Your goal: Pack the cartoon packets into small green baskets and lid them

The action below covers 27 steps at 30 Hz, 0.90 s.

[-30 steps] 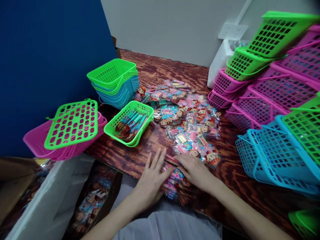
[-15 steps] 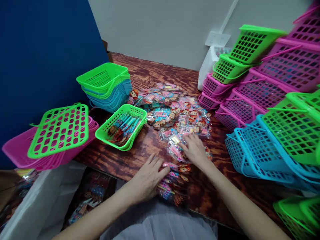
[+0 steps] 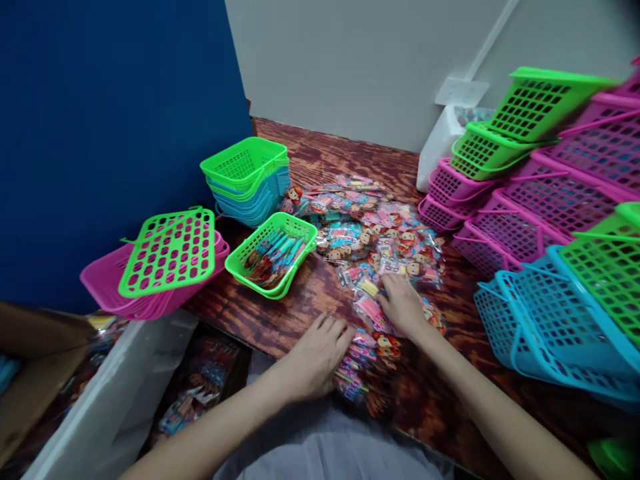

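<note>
My left hand (image 3: 320, 360) lies over the left side of a small pile of clear packets (image 3: 367, 363) at the table's near edge. Its fingers are stretched and slightly bent, touching the pile. Cartoon-girl heads and pink and blue parts show through the plastic. Just beyond, my right hand (image 3: 404, 305) has its fingers bent down onto a clear packet with pink and yellow pieces (image 3: 369, 299); the fingertips are partly hidden. Farther back spreads a larger heap of similar packets (image 3: 345, 233). To the left, a green basket (image 3: 270, 292) holds several packets with blue sticks.
Nested blue and green baskets (image 3: 250, 200) stand at the back left, pink ones (image 3: 107, 283) with a green basket on top nearer. Stacked pink, green and blue baskets (image 3: 530, 320) line the right side. A foam box (image 3: 127, 387) sits below the table's left edge.
The view has turned left, so everything appears shifted to the right. My right hand's fingers have drawn closer together on the packet. My left hand stays by the near pile.
</note>
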Motion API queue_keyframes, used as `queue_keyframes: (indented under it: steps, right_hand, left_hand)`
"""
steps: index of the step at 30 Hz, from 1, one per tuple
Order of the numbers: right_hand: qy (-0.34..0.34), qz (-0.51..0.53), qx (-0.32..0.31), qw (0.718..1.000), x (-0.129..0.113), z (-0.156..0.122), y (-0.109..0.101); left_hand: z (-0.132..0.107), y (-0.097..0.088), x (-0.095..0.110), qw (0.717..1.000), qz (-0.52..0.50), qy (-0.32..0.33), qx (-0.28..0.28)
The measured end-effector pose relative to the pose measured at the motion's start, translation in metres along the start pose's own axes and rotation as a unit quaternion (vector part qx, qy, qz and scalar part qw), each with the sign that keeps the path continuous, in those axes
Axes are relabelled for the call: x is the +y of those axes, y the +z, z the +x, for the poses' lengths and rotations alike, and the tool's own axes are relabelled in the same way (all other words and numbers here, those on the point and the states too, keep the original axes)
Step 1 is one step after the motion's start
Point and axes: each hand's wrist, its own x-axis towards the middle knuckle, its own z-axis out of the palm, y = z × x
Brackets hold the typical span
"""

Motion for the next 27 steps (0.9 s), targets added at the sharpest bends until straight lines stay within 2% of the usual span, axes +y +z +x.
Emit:
queue_keyframes:
  steps: [6,10,13,16,20,23,27]
  right_hand:
    - [0.015,0.029,0.002,0.999,-0.008,0.006,-0.018]
    - [0.032,0.08,-0.001,0.996,-0.033,0.002,-0.03]
    - [-0.006,0.15,-0.086,0.985,-0.057,-0.008,-0.03]
    - [-0.016,0.235,-0.175,0.956,-0.07,-0.018,-0.025]
    - [-0.018,0.305,-0.209,0.929,-0.065,-0.019,-0.018]
    - [0.01,0.399,-0.231,0.887,-0.055,-0.014,-0.011]
    - [0.156,0.557,-0.278,0.767,-0.041,-0.008,-0.005]
  left_hand:
    - [0.0,0.005,-0.002,1.0,-0.007,0.003,0.008]
    - [0.0,0.005,-0.002,1.0,-0.005,0.01,0.006]
    - [-0.001,0.006,-0.001,1.0,-0.002,0.005,0.011]
    - [-0.005,0.01,0.002,1.0,0.007,-0.008,0.025]
    - [-0.01,0.01,0.005,0.998,0.046,-0.01,0.043]
    - [-0.009,0.006,0.004,0.997,0.069,0.014,0.041]
    - [-0.003,0.004,0.0,0.997,0.067,0.047,0.017]
